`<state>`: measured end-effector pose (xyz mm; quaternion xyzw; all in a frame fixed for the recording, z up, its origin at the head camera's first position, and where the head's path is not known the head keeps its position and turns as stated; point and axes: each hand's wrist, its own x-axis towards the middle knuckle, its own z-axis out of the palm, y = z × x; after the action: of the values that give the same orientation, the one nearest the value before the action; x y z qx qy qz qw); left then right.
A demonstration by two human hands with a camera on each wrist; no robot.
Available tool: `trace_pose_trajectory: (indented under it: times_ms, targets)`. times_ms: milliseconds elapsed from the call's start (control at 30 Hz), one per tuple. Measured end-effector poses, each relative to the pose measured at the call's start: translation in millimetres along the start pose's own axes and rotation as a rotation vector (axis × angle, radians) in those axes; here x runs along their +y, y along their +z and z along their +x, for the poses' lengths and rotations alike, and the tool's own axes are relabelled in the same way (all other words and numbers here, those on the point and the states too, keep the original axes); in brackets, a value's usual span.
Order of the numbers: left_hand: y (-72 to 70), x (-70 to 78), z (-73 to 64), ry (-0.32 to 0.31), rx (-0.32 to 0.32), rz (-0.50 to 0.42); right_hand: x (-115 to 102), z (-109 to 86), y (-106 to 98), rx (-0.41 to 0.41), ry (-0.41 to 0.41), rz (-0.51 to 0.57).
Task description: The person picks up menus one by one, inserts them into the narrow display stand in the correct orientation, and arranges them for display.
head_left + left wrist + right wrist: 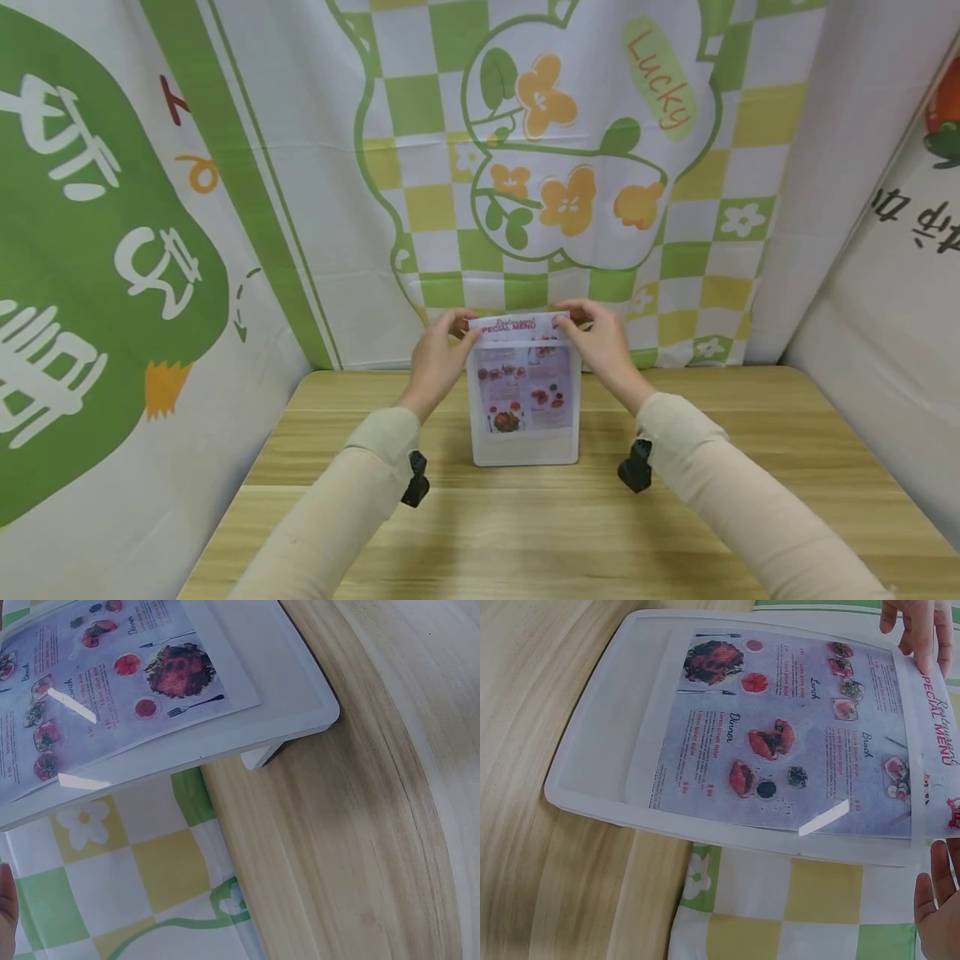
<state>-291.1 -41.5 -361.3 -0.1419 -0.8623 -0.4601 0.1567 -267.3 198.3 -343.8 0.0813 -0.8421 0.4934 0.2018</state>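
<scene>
A printed menu sheet (pixel 519 326) sits most of the way inside a white-framed clear display stand (pixel 525 450), its top strip sticking out above the frame. By the upper left corner, my left hand (pixel 442 354) pinches the sheet between thumb and fingers. My right hand (pixel 602 346) pinches the opposite top corner. In the right wrist view the menu (pixel 772 742) lies behind the clear panel, with a blank band between its lower edge and the frame's bottom. A support foot (pixel 262 754) shows behind the stand in the left wrist view.
The stand is upright on a wood-grain table (pixel 525 533). Close behind it hangs a green and yellow checked cloth (pixel 420 208). Printed cloths also hang at the left (pixel 75 250) and right (pixel 892 275). Black wrist cameras (pixel 636 467) are strapped under both forearms.
</scene>
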Motion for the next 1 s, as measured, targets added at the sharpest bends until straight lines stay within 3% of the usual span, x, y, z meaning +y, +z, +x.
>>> trace_pose_trajectory:
  times_ms: [333,567,833,1000]
  targets:
    - [-1.2,-7.8,-4.8,0.032,-0.028,-0.003,11,-7.2,2,-0.013,0.032,-0.04]
    - [-0.7,-14.0,-9.4,0.019,-0.053,0.03,19,-14.1,2,-0.043,0.043,-0.047]
    - [0.7,-20.0,-14.7,0.028,-0.051,0.039,27,-20.7,1,-0.054,0.06,-0.032]
    - [2.4,-25.0,-20.7,-0.007,-0.032,0.017,30,-25.3,1,-0.059,0.052,-0.027]
